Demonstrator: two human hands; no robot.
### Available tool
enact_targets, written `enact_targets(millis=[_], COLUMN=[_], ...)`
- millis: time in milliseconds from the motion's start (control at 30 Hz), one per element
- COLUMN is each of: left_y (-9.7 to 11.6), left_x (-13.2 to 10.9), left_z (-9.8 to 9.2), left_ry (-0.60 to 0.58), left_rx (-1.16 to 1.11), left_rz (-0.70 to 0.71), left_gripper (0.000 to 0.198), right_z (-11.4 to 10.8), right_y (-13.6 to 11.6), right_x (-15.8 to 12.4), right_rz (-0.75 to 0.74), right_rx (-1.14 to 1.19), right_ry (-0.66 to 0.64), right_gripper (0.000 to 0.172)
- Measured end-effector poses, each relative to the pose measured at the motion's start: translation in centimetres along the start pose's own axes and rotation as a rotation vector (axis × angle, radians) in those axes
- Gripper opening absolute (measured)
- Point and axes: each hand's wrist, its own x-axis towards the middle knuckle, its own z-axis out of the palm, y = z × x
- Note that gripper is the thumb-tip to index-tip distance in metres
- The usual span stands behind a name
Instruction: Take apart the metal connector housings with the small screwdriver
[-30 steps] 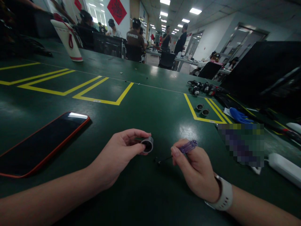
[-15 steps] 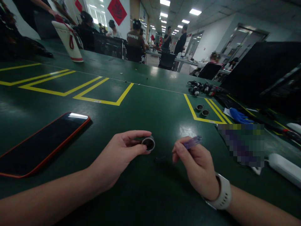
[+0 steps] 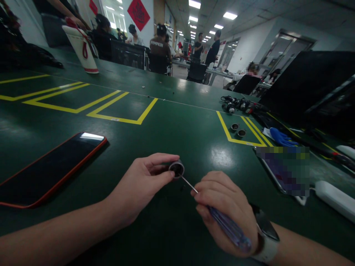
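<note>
My left hand [image 3: 146, 181] pinches a small round metal cup-like part [image 3: 179, 164] between thumb and fingers, its dark open side facing me and to the right. In my right hand [image 3: 227, 207] is a screwdriver [image 3: 229, 227] with a clear purple handle and a thin metal shaft. The shaft points up and left, and its tip is at the opening of the round part; how far it reaches inside I cannot tell. A small dark speck [image 3: 182, 187] lies on the green table below the part.
A phone in an orange case [image 3: 52, 166] lies at left. Two similar round parts [image 3: 237, 130] sit inside a yellow-taped area [image 3: 230, 137]. Further right are dark metal pieces [image 3: 231, 105], a blue glove [image 3: 281, 136], a blurred-out device [image 3: 273, 168] and a white power strip [image 3: 334, 199].
My right hand has turned over, swinging the screwdriver's tip leftward to the round part and its handle down toward me. My left hand has barely moved.
</note>
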Motion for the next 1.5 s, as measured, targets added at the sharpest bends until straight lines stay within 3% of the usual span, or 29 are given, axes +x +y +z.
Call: enact_targets(millis=[200, 400, 500, 933, 1100, 1267, 1400, 1500], left_y=[0.0, -0.5, -0.6, -0.7, -0.6, -0.3, -0.3, -0.3], left_x=[0.2, 0.9, 1.2, 1.4, 1.4, 1.2, 1.1, 1.1], left_z=[-0.1, -0.2, -0.4, -0.9, -0.7, -0.7, -0.9, -1.0], left_ry=[0.040, 0.104, 0.116, 0.082, 0.085, 0.084, 0.062, 0.046], left_rx=[0.020, -0.070, -0.091, -0.067, -0.083, -0.090, -0.072, -0.056], left_rz=[0.036, 0.071, 0.057, 0.038, 0.032, 0.003, 0.002, 0.004], left_gripper=[0.030, 0.032, 0.034, 0.038, 0.036, 0.037, 0.038, 0.038], right_z=[-0.1, 1.6, 2.4, 3.6, 2.4, 0.4, 0.5, 1.1], right_y=[-0.6, -1.0, -0.9, -0.7, -1.0, -1.9, -2.1, -1.7], right_x=[-0.4, -0.1, 0.2, 0.3, 1.2, 1.9, 0.8, -0.3], right_rz=[0.203, 0.572, 0.663, 0.571, 0.484, 0.432, 0.485, 0.612], right_rx=[0.255, 0.482, 0.574, 0.473, 0.323, 0.124, 0.172, 0.294], right_ry=[-0.015, -0.073, -0.108, -0.181, -0.201, -0.307, -0.211, -0.103], right_gripper=[0.013, 0.009, 0.012, 0.014, 0.011, 0.011, 0.013, 0.017])
